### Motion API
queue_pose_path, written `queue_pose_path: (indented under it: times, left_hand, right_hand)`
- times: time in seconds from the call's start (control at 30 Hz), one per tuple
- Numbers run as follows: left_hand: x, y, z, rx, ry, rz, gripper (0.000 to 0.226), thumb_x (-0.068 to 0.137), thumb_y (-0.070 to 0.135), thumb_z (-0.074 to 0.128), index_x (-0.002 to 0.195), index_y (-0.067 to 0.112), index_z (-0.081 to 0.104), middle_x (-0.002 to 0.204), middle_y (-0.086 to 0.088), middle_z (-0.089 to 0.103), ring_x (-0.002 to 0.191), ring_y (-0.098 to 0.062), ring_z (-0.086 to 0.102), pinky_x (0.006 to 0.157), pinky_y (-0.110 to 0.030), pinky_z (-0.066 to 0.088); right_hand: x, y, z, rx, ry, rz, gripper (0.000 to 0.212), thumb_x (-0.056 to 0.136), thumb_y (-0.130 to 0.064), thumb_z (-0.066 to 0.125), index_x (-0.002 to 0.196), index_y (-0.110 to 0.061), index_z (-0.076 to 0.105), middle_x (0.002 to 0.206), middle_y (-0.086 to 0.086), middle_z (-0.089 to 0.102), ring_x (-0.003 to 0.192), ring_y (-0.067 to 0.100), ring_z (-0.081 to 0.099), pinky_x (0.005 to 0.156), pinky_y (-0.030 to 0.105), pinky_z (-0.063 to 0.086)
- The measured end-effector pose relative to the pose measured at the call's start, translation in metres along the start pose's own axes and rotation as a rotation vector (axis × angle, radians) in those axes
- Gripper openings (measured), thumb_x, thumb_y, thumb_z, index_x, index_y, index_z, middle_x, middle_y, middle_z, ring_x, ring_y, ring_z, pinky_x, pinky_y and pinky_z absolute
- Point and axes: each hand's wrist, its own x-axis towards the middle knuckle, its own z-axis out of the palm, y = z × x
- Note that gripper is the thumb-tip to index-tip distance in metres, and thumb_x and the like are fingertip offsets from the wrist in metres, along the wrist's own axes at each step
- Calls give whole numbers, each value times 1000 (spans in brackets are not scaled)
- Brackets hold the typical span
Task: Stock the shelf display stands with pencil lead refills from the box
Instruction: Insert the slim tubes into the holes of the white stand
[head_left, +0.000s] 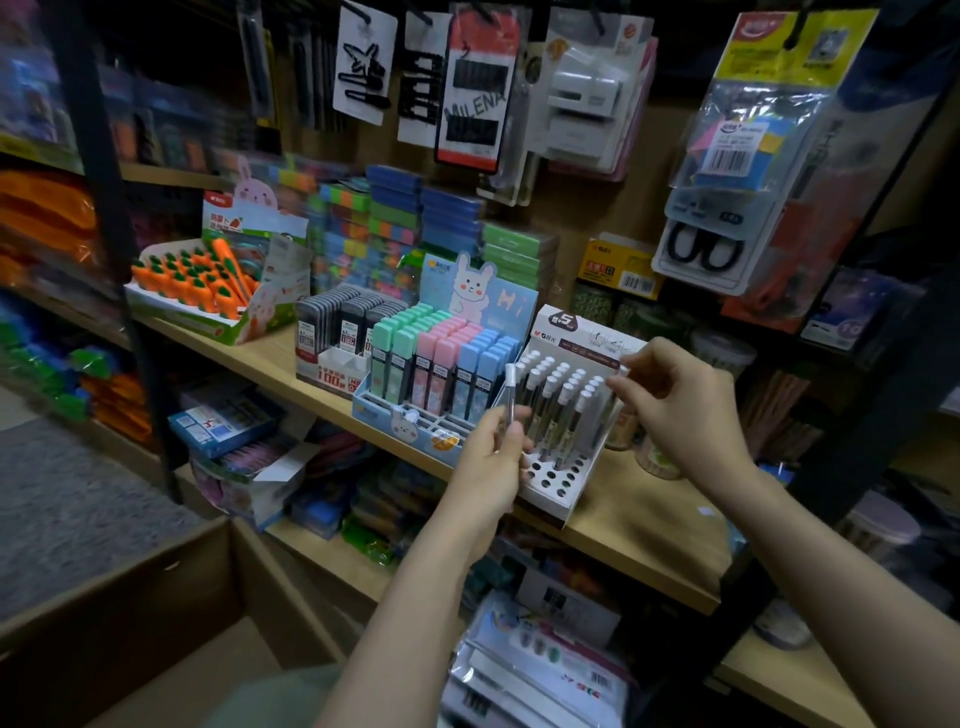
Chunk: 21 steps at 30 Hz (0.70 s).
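White-capped clear lead refill tube (509, 397), held upright in the curled fingers of the left hand (493, 462), in front of the left edge of the white display stand (558, 488). The right hand (675, 405) is raised over the stand's right side, thumb and forefinger pinching the cap of a second tube (623, 371) at the rear right corner; the two hands are apart. The stand rests on the wooden shelf (639, 525); its rear holes hold upright white-capped refill tubes (558, 410), while several front holes are open. Just to its left stands a blue rabbit-printed display (415, 415) with green, pink and blue lead cases, then a display of black lead cases (337, 325), and farther left a tray of carrot-shaped items (192, 286). Carded hair clips (470, 88) and packaged scissors (701, 249) hang above. A brown cardboard box (156, 597) lies open at lower left.
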Motion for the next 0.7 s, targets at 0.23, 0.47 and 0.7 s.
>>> queue_pose_path:
  times: [0.23,0.47,0.7]
  left_hand:
    - [0,-11,-2,-6,4,-29,16,103,25,43,107,29,57,98,-3,63,99,-22,66,85,-33,58]
    - [0,-13,-2,24,16,-52,15,102,23,46,106,30,59,92,-6,67,94,-22,67,86,-35,58]
    - [-3,-11,-5,-16,9,-52,16,102,20,46,110,25,60,90,-6,64,81,-16,66,74,-25,58]
  right_hand:
    - [0,8,6,-36,17,18,13,81,-21,78,86,-21,66,72,-17,64,69,-7,61,64,0,42]
    - [11,10,13,-201,32,-69,18,80,-23,79,91,-11,74,81,0,67,71,9,62,69,20,50]
    - [4,21,18,-250,57,-141,17,87,-18,73,97,-4,76,88,4,62,75,11,55,71,19,41]
